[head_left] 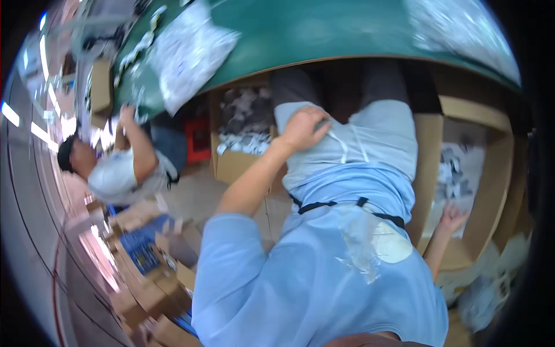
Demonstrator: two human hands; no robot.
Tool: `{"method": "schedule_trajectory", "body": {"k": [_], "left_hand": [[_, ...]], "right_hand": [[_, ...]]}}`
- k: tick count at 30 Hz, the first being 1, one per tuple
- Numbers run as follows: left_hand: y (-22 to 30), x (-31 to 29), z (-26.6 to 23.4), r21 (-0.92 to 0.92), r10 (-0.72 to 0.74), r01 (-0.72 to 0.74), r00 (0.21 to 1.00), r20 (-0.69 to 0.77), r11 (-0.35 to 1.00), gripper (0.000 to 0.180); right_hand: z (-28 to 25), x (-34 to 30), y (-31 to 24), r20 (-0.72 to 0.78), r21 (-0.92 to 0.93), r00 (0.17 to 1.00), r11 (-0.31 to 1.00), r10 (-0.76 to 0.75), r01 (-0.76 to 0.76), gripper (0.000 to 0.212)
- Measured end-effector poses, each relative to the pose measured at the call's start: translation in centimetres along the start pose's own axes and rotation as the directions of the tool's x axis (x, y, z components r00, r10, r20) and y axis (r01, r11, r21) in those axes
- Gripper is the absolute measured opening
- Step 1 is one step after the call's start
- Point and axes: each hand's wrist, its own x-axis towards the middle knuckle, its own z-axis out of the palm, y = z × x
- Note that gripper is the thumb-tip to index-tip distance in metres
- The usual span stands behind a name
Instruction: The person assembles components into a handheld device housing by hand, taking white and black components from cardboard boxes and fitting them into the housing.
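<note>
My left hand [306, 127] lies on the thigh of my light grey shorts [378, 136], beside the white drawstring [342, 147]. Its fingers are slightly bent and apart, and nothing shows in them. Over at my right side, my right hand [454, 218] reaches into an open cardboard box [429, 168], its fingers apart and a little blurred. Small grey and white pieces [452, 173] lie in that box, just beyond the hand; their kind is too blurred to tell. I see nothing held in the right hand.
A green-topped table [324, 29] stands before my knees, with clear plastic bags [193, 55] on it. Another cardboard box [240, 165] of grey and white pieces is under its left part. A co-worker [124, 173] sits at the left, near stacked cartons [150, 292].
</note>
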Motion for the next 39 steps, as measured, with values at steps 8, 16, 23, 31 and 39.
{"method": "schedule_trajectory", "body": {"k": [8, 16, 23, 31, 39], "left_hand": [[-8.6, -16.2, 6.1, -0.824, -0.912, 0.393, 0.222, -0.346, 0.408, 0.038], [-27.3, -22.7, 3.2, -0.629, -0.881, 0.731, -0.083, -0.466, 0.264, 0.082], [-39.3, -17.2, -2.5, 0.059, -0.638, 0.819, 0.487, -0.596, 0.57, 0.07], [-43.2, -15.1, -3.4, -0.176, -0.916, 0.965, 0.114, -0.384, 0.194, 0.104], [-42.6, -13.1, -6.4, -0.221, -0.871, 0.879, 0.327, -0.367, 0.423, 0.102]], "right_hand": [[24.8, -27.4, -0.5, 0.934, -0.058, 0.32, 0.819, -0.157, 0.571, 0.036], [34.7, -47.7, 28.3, 0.392, -0.911, 0.055, 0.379, 0.918, 0.16, 0.058], [36.8, -45.0, 51.3, 0.306, -0.949, 0.386, 0.314, 0.871, 0.044, 0.075], [40.5, -42.6, 57.7, 0.02, -0.999, 0.386, 0.006, 0.922, 0.038, 0.084], [41.2, -44.3, 55.0, 0.288, -0.93, 0.215, 0.219, 0.933, 0.294, 0.086]]}}
